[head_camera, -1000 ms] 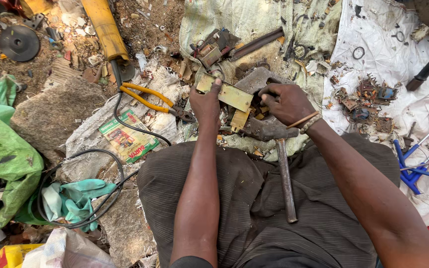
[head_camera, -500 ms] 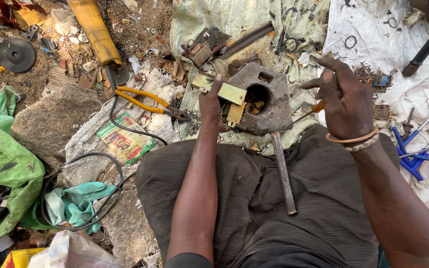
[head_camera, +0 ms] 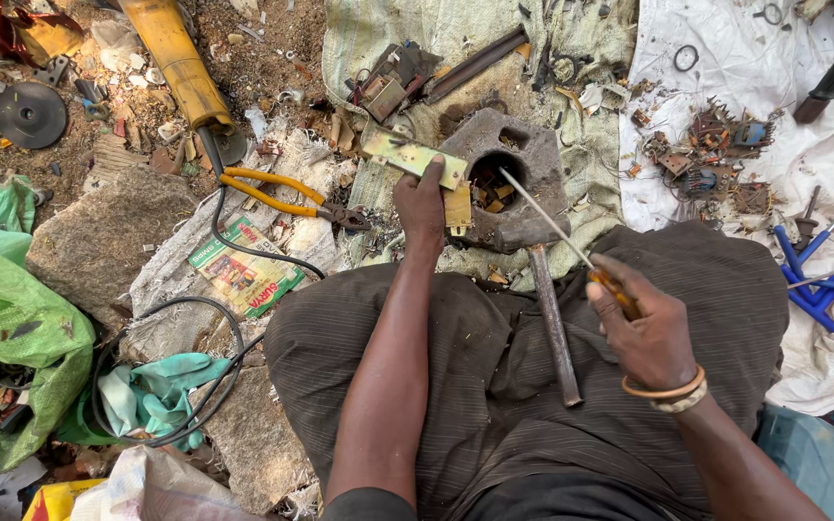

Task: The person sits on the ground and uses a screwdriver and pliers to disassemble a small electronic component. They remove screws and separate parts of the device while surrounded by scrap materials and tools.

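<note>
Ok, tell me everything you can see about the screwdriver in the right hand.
The screwdriver has a long, thin, bare metal shaft and an orange-yellow handle mostly hidden in the right hand. It slants up and to the left, tip pointing at the round hole in the grey metal block, where brassy scraps lie. Whether the tip touches anything there cannot be told. The shaft crosses above the steel bar lying on the lap. Only the right hand holds it.

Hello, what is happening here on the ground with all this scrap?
A person sits among scrap. The left hand presses a yellowish metal plate against a grey cast housing. The right hand holds a screwdriver, its tip at the housing's opening. A metal bar lies on the lap, and yellow-handled pliers lie to the left.
</note>
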